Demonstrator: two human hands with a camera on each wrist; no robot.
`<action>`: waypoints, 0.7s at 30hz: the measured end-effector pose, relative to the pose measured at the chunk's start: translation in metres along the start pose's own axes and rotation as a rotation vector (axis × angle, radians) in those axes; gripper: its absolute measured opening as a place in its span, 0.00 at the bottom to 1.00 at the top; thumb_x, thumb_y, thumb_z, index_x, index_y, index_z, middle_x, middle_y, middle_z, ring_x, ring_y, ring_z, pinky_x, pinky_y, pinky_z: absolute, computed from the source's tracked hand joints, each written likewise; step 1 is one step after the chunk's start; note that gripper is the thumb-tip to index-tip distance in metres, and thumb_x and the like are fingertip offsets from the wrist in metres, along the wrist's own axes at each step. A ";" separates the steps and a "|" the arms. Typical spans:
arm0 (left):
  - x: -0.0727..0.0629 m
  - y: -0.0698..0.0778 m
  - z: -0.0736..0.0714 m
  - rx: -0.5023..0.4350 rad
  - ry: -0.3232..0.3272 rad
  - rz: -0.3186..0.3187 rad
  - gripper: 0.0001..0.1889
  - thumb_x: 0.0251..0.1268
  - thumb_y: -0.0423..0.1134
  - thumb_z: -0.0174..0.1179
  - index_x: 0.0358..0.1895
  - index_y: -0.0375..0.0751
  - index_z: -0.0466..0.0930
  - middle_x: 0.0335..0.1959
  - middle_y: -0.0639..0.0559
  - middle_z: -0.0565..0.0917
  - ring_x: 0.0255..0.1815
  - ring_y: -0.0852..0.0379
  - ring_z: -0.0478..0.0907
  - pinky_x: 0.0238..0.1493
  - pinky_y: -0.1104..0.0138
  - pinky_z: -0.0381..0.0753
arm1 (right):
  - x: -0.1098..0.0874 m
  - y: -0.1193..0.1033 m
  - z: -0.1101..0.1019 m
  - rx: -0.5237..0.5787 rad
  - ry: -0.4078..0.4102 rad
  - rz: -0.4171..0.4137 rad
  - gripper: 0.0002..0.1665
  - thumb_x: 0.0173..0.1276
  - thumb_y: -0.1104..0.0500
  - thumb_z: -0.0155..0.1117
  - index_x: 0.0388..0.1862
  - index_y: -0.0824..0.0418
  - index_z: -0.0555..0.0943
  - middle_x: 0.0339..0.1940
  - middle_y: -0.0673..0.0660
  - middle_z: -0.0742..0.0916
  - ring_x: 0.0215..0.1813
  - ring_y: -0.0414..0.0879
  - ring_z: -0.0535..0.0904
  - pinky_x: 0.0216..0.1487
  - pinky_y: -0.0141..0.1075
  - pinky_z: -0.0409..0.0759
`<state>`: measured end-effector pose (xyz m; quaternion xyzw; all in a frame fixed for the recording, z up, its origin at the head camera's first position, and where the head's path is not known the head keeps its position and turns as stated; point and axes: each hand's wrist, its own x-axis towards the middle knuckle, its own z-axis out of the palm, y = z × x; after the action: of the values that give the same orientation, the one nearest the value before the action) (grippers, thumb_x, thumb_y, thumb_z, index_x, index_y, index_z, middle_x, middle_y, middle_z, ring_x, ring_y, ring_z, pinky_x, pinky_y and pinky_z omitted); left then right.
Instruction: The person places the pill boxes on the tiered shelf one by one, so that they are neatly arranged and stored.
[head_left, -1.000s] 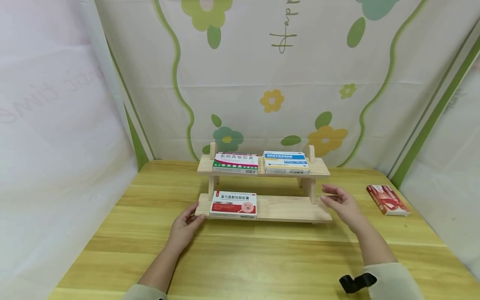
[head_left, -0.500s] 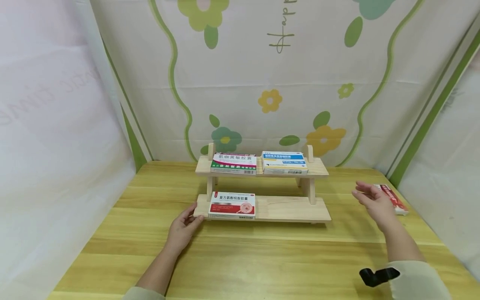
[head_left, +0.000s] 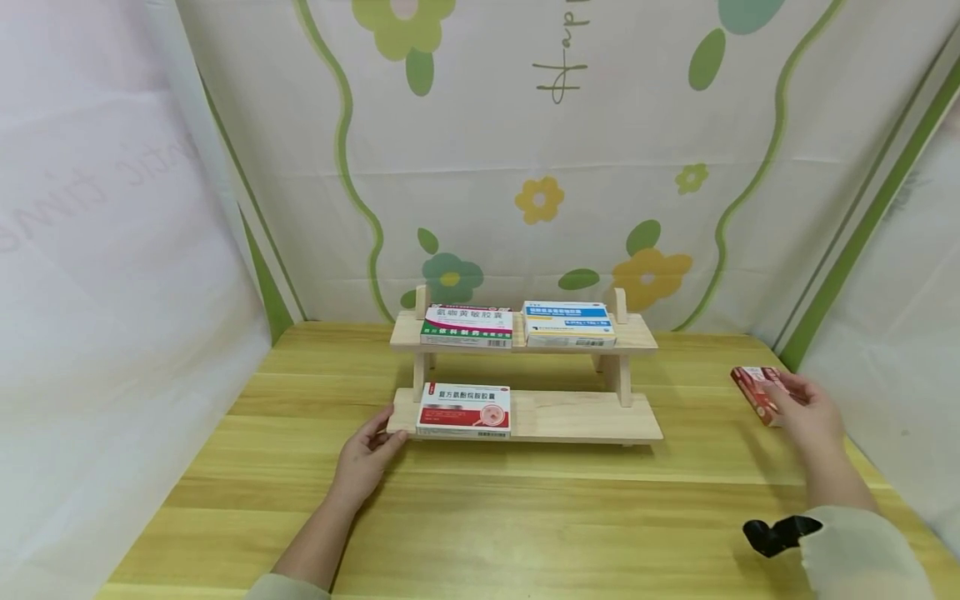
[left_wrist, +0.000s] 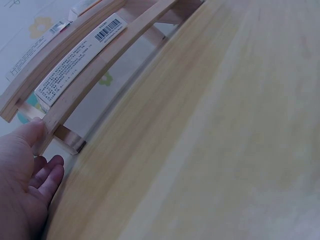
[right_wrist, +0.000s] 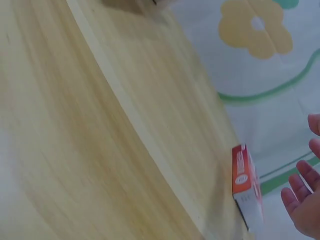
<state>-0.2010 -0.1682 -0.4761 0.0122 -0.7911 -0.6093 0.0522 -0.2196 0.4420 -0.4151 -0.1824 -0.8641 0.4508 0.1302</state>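
A two-tier wooden rack (head_left: 585, 417) stands on the table. My left hand (head_left: 363, 458) holds the left end of its lower board; in the left wrist view, the thumb lies against the board end and the other fingers are below. A red-and-white medicine box (head_left: 450, 410) lies on the lower tier's left half. On the upper tier are a white, green and magenta medicine box (head_left: 468, 325) and a blue-and-white one (head_left: 568, 323). My right hand (head_left: 813, 421) is over a red medicine box (head_left: 753, 392), partly hiding it. In the right wrist view, its fingers (right_wrist: 300, 187) are spread and apart from that box.
The wood-grain table (head_left: 525, 517) extends around the rack. A flower-printed cloth (head_left: 465, 167) hangs behind it, with pale cloth walls at left and right. The red box lies near the right wall. A black strap end (head_left: 780, 535) sticks out from the right sleeve.
My right hand has moved right, from beside the rack's right end to the red box. My left hand keeps its hold on the rack. The boxes on the rack have not moved.
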 end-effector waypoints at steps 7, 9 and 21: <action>0.001 -0.004 0.001 0.017 0.024 0.040 0.32 0.66 0.44 0.64 0.70 0.34 0.68 0.68 0.35 0.73 0.53 0.55 0.79 0.46 0.81 0.77 | 0.011 0.015 -0.011 -0.039 -0.029 0.134 0.49 0.72 0.36 0.47 0.79 0.65 0.50 0.79 0.72 0.51 0.76 0.72 0.49 0.71 0.62 0.57; 0.002 -0.004 0.001 0.014 0.017 0.023 0.32 0.67 0.44 0.64 0.70 0.35 0.67 0.68 0.37 0.72 0.55 0.53 0.78 0.47 0.81 0.77 | 0.013 0.021 -0.012 -0.054 -0.026 0.139 0.50 0.72 0.36 0.47 0.78 0.67 0.48 0.79 0.74 0.49 0.76 0.73 0.46 0.72 0.65 0.53; 0.001 -0.003 0.000 0.008 -0.002 -0.016 0.31 0.67 0.42 0.63 0.71 0.37 0.66 0.71 0.39 0.69 0.61 0.45 0.75 0.49 0.83 0.74 | 0.023 0.039 -0.009 -0.166 -0.108 0.218 0.60 0.69 0.32 0.50 0.78 0.72 0.38 0.76 0.80 0.48 0.74 0.77 0.47 0.71 0.66 0.54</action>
<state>-0.2025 -0.1689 -0.4787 0.0183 -0.7934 -0.6066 0.0466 -0.2289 0.4795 -0.4407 -0.2605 -0.8792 0.3985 0.0182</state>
